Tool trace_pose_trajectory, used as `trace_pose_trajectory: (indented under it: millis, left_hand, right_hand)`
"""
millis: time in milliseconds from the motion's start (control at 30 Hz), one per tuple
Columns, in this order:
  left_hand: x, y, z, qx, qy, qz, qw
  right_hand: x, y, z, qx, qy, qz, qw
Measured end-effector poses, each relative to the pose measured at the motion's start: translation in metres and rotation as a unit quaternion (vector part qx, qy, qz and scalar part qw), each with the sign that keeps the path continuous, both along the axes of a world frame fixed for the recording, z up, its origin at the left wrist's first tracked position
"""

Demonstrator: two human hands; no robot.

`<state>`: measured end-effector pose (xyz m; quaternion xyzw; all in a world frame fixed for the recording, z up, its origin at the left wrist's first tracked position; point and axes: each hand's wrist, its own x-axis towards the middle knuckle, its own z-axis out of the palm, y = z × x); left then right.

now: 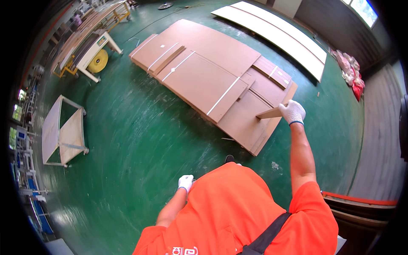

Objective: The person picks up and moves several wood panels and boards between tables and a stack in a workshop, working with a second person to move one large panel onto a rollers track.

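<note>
My right hand, in a white knitted glove, grips one end of a narrow brown board. That board reaches left over the near right part of a low stack of brown flat panels; I cannot tell whether its far end touches them. White straps bind several panels, and a strapped bundle of narrow strips lies at the stack's right. My left hand, also gloved, hangs low beside my orange shirt, away from the stack. Its fingers are curled, and what they hold, if anything, is hidden.
Long pale panels lie beyond the stack. At left stand a wheeled frame cart and a strapping machine with a yellow reel. Red and white sacks lie by the right wall. Dark boards stand close at my right.
</note>
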<state>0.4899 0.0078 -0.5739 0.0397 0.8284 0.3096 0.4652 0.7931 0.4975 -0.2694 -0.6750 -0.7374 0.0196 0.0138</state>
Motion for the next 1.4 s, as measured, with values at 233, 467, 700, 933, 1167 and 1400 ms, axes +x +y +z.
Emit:
trace_pose_trajectory:
  millis: [233, 467, 700, 933, 1167, 1400]
  left_hand:
    - [-0.026, -0.129, -0.025, 0.042, -0.044, 0.051, 0.997]
    - [-0.095, -0.343, -0.094, -0.07, 0.011, 0.11, 0.991]
    - [-0.113, -0.331, -0.043, -0.026, -0.051, 0.196, 0.979]
    - [-0.069, -0.244, -0.009, 0.079, -0.165, 0.173, 0.968]
    - [-0.055, -0.194, 0.006, 0.058, -0.015, -0.028, 0.998]
    - [-0.104, -0.056, 0.273, 0.463, -0.083, -0.024, 0.882]
  right_hand:
    - [-0.031, -0.106, -0.043, 0.098, 0.003, 0.008, 0.995]
    - [-0.078, -0.166, 0.06, 0.176, 0.021, 0.064, 0.982]
    - [-0.091, -0.221, 0.039, 0.149, 0.085, 0.13, 0.977]
    - [-0.11, -0.333, -0.03, 0.103, 0.125, 0.234, 0.959]
    - [-0.12, -0.37, -0.017, 0.068, 0.1, 0.218, 0.968]
    - [-0.103, -0.366, -0.023, 0.025, 0.081, 0.2, 0.976]
